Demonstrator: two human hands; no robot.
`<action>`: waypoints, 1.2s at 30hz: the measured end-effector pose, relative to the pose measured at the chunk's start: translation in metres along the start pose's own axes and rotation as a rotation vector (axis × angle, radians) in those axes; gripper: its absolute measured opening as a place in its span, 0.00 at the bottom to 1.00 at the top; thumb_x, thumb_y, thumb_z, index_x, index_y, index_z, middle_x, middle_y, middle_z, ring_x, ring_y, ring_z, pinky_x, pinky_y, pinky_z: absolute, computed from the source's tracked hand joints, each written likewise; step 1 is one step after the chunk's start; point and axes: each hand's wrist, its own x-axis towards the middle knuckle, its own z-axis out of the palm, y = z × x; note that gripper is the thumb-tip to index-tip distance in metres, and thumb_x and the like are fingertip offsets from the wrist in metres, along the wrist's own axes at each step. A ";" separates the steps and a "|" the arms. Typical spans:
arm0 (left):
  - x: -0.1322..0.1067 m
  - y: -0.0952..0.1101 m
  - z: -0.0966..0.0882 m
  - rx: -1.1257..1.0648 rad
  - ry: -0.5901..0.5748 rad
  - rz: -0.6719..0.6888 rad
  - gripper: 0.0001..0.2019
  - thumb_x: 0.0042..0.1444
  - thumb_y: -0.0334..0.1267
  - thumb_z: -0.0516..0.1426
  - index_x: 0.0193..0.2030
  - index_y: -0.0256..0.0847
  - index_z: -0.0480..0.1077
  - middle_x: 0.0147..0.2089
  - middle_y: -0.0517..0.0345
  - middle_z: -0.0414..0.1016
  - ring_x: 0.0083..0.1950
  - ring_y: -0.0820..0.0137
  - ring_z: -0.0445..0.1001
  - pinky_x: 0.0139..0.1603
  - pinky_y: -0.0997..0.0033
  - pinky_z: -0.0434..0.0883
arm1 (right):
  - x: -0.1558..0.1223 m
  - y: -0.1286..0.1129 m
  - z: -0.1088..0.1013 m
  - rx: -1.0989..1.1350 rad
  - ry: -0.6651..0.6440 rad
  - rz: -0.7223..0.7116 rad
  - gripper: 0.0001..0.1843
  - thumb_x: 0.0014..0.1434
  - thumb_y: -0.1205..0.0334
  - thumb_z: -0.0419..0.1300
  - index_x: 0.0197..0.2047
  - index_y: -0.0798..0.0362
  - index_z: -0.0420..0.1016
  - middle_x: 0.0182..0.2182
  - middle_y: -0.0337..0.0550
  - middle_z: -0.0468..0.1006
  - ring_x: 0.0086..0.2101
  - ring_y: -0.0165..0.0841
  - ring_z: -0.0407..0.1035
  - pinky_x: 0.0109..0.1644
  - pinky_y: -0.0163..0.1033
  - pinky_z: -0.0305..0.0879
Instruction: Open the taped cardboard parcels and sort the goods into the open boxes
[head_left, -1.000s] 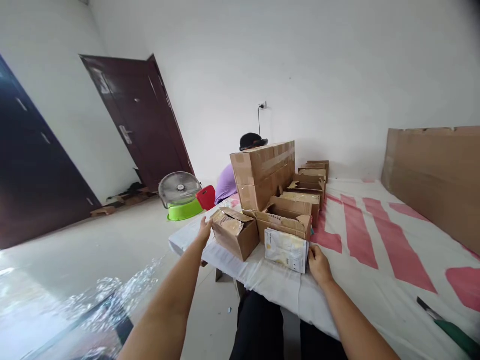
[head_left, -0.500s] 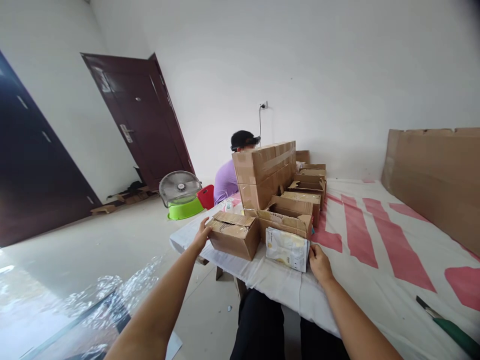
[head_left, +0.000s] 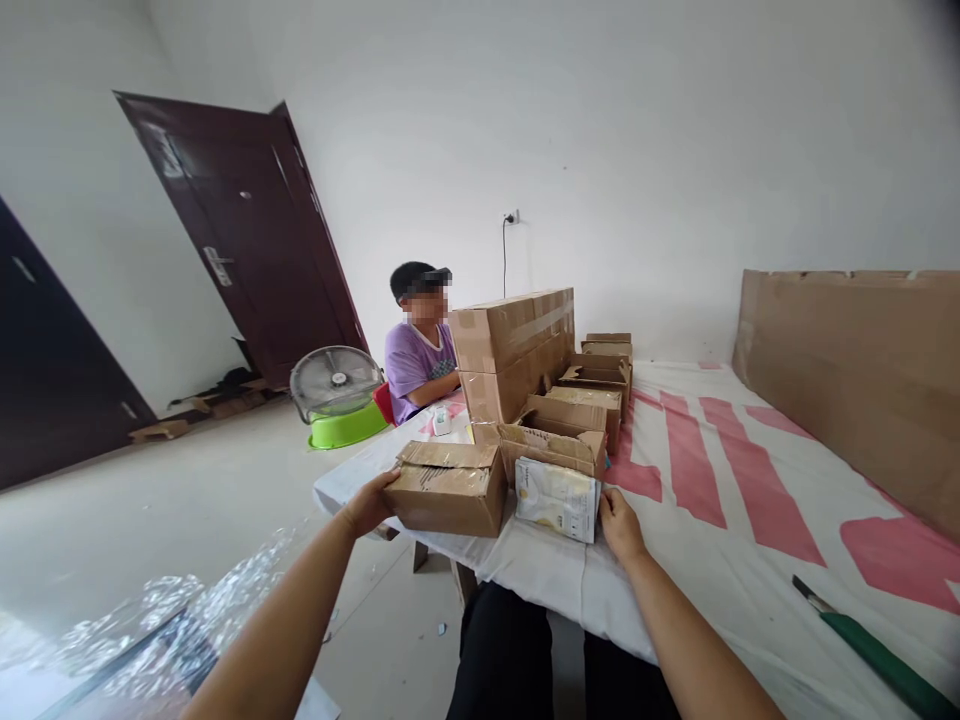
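Observation:
My left hand (head_left: 367, 504) grips the left end of a small brown cardboard box (head_left: 450, 488) with loose top flaps, which sits at the near left corner of the table. My right hand (head_left: 619, 521) holds the right edge of a flat white printed packet (head_left: 556, 498) that leans against an open carton (head_left: 553, 450). The table carries a white cloth with pink stripes (head_left: 697, 560). Box and packet lie side by side, almost touching.
Several open cartons (head_left: 592, 385) and two long taped boxes (head_left: 514, 350) stand behind. A person in a purple shirt (head_left: 416, 350) sits at the table's far left. A fan (head_left: 335, 380) on a green tub, a cardboard sheet (head_left: 855, 370), a green-handled knife (head_left: 870, 645) and plastic wrap (head_left: 150, 620) lie around.
My left hand has pulled the small box nearer and turned it square to the table edge. The view has swung left, bringing the seated person into sight. My right hand stays on the packet.

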 end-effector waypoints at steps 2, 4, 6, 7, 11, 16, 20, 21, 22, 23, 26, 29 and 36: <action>-0.006 0.003 -0.005 -0.003 -0.053 -0.021 0.14 0.50 0.40 0.58 0.41 0.34 0.73 0.34 0.46 0.80 0.33 0.58 0.78 0.35 0.61 0.76 | 0.000 -0.001 0.000 0.000 -0.006 0.009 0.13 0.67 0.53 0.57 0.45 0.55 0.73 0.39 0.41 0.77 0.36 0.31 0.73 0.43 0.43 0.72; -0.011 0.003 -0.007 0.008 -0.100 -0.041 0.16 0.48 0.40 0.60 0.42 0.34 0.73 0.35 0.46 0.80 0.33 0.59 0.78 0.35 0.62 0.76 | 0.000 -0.001 0.000 0.004 -0.011 0.014 0.14 0.66 0.53 0.57 0.45 0.55 0.73 0.39 0.41 0.77 0.37 0.31 0.73 0.43 0.43 0.72; -0.015 0.001 -0.007 0.025 -0.140 -0.062 0.19 0.46 0.41 0.62 0.44 0.33 0.73 0.36 0.46 0.80 0.33 0.59 0.78 0.35 0.62 0.75 | 0.000 -0.002 0.000 0.011 -0.012 0.018 0.14 0.66 0.53 0.57 0.45 0.55 0.73 0.40 0.41 0.77 0.37 0.32 0.73 0.43 0.43 0.72; -0.017 0.000 -0.006 0.034 -0.158 -0.070 0.20 0.45 0.42 0.63 0.44 0.33 0.73 0.35 0.47 0.80 0.33 0.58 0.78 0.35 0.62 0.75 | 0.000 -0.002 0.000 0.016 -0.011 0.020 0.13 0.67 0.53 0.57 0.45 0.55 0.73 0.40 0.41 0.77 0.37 0.32 0.73 0.43 0.43 0.72; -0.022 -0.009 -0.004 0.060 -0.198 -0.069 0.27 0.43 0.46 0.64 0.51 0.38 0.71 0.36 0.50 0.80 0.33 0.58 0.78 0.34 0.62 0.74 | -0.001 -0.002 -0.002 0.032 -0.001 0.021 0.13 0.67 0.53 0.56 0.45 0.55 0.73 0.39 0.41 0.77 0.37 0.32 0.73 0.44 0.43 0.72; -0.033 -0.015 -0.013 0.046 -0.212 -0.024 0.33 0.42 0.47 0.64 0.57 0.42 0.68 0.47 0.48 0.80 0.45 0.53 0.78 0.44 0.55 0.75 | -0.002 -0.002 -0.003 0.049 0.017 0.028 0.13 0.67 0.53 0.56 0.43 0.55 0.73 0.38 0.41 0.77 0.36 0.31 0.73 0.43 0.42 0.71; -0.045 -0.014 -0.014 0.044 -0.212 0.046 0.34 0.42 0.48 0.62 0.59 0.44 0.67 0.51 0.49 0.79 0.52 0.48 0.76 0.49 0.51 0.73 | -0.002 -0.002 -0.001 0.069 0.044 0.053 0.14 0.67 0.52 0.56 0.42 0.54 0.73 0.37 0.40 0.77 0.35 0.30 0.72 0.42 0.41 0.72; -0.048 -0.012 -0.011 0.043 -0.230 0.048 0.33 0.42 0.48 0.62 0.58 0.44 0.68 0.50 0.49 0.79 0.52 0.48 0.76 0.49 0.52 0.73 | -0.002 -0.003 -0.001 0.076 0.049 0.060 0.14 0.67 0.52 0.56 0.42 0.54 0.73 0.37 0.40 0.77 0.35 0.30 0.72 0.42 0.41 0.72; -0.050 -0.011 -0.006 0.043 -0.253 0.040 0.33 0.42 0.47 0.62 0.57 0.43 0.69 0.49 0.49 0.80 0.51 0.49 0.77 0.49 0.53 0.73 | -0.002 -0.003 -0.001 0.085 0.054 0.067 0.14 0.67 0.52 0.56 0.42 0.54 0.73 0.38 0.40 0.77 0.36 0.30 0.72 0.43 0.42 0.71; -0.052 -0.010 0.000 0.044 -0.278 0.029 0.32 0.41 0.47 0.63 0.56 0.43 0.70 0.47 0.49 0.80 0.50 0.49 0.77 0.49 0.54 0.73 | -0.002 -0.003 -0.001 0.096 0.057 0.074 0.14 0.67 0.52 0.56 0.43 0.54 0.73 0.38 0.41 0.77 0.36 0.30 0.72 0.43 0.42 0.71; -0.056 -0.012 0.027 0.057 -0.316 -0.001 0.28 0.41 0.47 0.64 0.51 0.40 0.74 0.41 0.49 0.82 0.46 0.51 0.79 0.47 0.55 0.73 | -0.002 -0.004 -0.001 0.135 0.053 0.101 0.13 0.67 0.53 0.56 0.43 0.54 0.73 0.39 0.41 0.76 0.37 0.31 0.72 0.43 0.42 0.71; -0.058 -0.022 0.063 0.070 -0.300 -0.015 0.22 0.43 0.49 0.63 0.41 0.33 0.77 0.36 0.45 0.81 0.41 0.51 0.79 0.45 0.55 0.74 | -0.003 -0.007 -0.002 0.195 0.035 0.135 0.13 0.67 0.53 0.57 0.43 0.54 0.73 0.40 0.41 0.76 0.37 0.31 0.72 0.43 0.42 0.71; -0.068 -0.059 0.146 -0.004 -0.085 0.205 0.19 0.48 0.52 0.57 0.34 0.36 0.76 0.37 0.49 0.81 0.49 0.51 0.76 0.53 0.56 0.71 | 0.003 -0.016 -0.021 0.421 -0.030 0.280 0.19 0.67 0.47 0.55 0.40 0.56 0.73 0.32 0.38 0.76 0.29 0.28 0.72 0.35 0.38 0.71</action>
